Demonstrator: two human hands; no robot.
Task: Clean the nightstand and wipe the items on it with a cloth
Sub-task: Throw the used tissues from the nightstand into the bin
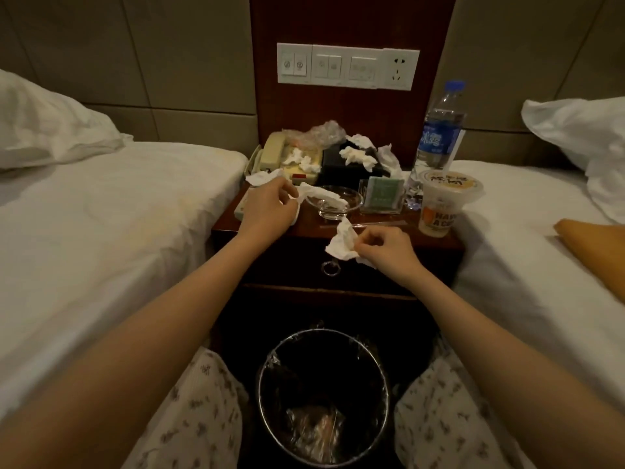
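Reaching both bare arms out to the dark nightstand (291, 269) between the left bed (101, 214) and the right bed (524, 238). Pinching one end of a crumpled white tissue (323, 195) with the left hand (267, 206), fingers and thumb curled tight on it, with the rest draped across a small glass dish (355, 202) on the tabletop (314, 228). Pinching a second tissue (343, 243) with the right hand (385, 252), fingers curled round its edge, just off the front of the tabletop. Facing a messy back row: a beige phone (275, 152) on the left and a black tissue box (338, 170) beside it, both with more white tissue wads (356, 155) on top, and crinkled clear plastic (318, 133) behind. Seeing a green card (384, 194) in a clear stand just right of the dish, and a thin clear straw (378, 225) lying flat in front. Seeing a tall water bottle (439, 130) with a blue cap upright at the back right, and a lidded drink cup (443, 204) just in front of it. Having a round bin (358, 377) with a clear liner on the floor between the knees, below both hands. Cannot tell if the orange-brown thing (595, 245) on the right bed is the cloth.
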